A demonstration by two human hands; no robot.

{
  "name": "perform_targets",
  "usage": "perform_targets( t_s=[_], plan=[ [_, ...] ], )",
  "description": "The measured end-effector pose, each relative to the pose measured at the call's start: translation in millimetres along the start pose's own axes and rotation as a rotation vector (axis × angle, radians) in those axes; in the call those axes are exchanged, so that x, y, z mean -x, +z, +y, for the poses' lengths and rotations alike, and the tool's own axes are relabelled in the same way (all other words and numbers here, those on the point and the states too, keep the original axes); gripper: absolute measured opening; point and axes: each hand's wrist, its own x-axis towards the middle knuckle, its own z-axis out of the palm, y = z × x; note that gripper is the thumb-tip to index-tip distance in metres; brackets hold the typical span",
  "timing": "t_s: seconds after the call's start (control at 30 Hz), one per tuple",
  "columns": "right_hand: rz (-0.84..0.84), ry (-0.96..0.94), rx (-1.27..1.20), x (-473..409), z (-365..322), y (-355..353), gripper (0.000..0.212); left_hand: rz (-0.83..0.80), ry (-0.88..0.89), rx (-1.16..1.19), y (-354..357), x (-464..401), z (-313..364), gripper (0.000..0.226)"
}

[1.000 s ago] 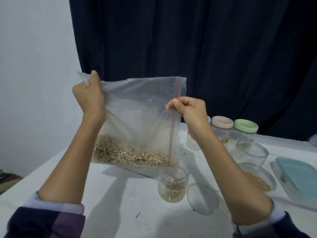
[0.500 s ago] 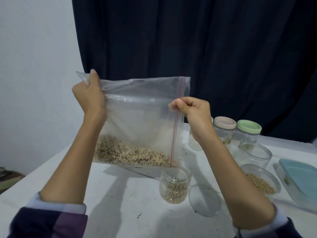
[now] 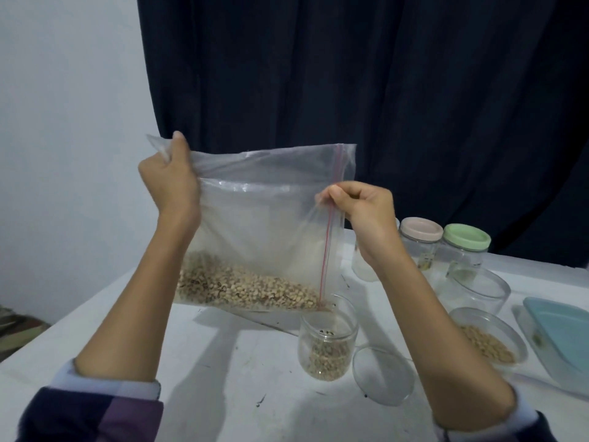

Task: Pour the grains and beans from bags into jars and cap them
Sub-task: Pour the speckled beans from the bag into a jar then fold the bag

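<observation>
The clear zip bag (image 3: 255, 228) hangs turned on its side above the tabletop (image 3: 223, 362), its red zip strip running nearly upright down the right edge, so the mouth faces right and the beans (image 3: 242, 287) lie heaped along the lower edge, sloping down toward the bottom right corner. That corner sits directly over the rim of the open jar (image 3: 327, 339), which is already part filled; a few beans appear to be dropping in, though the plastic and blur make this hard to confirm. The left hand (image 3: 170, 183) grips the upper left corner of the bag, fingers curled round the bunched plastic, and holds it high. The right hand (image 3: 360, 205) pinches the bag at the zip strip, thumb and forefinger closed on it, well above the jar. A clear lid (image 3: 382, 374) lies flat on the tabletop just right of the jar, nearer the right hand.
</observation>
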Motion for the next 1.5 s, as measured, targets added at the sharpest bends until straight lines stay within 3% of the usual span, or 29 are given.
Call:
perform_targets(
  t_s=[0.1,0.5,0.83,1.2,1.5],
  plan=[
    [-0.058,0.001,0.029,2.3,0.4,6.4,0.022,-0.063,0.024,-0.050,4.9,6.7,-1.1,0.052],
    [0.021,0.029,-0.012,-0.8,2.3,-1.5,0.024,-0.021,0.003,-0.038,2.7,-1.8,1.7,0.049],
    [-0.006,0.032,-0.006,2.0,0.4,0.2,0.027,-0.122,0.042,-0.084,7.0,4.9,8.0,0.054],
    [0.048,0.028,-0.027,2.7,1.4,-3.9,0.027,-0.077,0.034,-0.049,6.5,6.2,14.7,0.054],
    [0.061,0.013,0.004,5.3,1.0,-3.1,0.028,-0.140,0.055,-0.079,11.1,14.4,18.5,0.056]
  ],
)
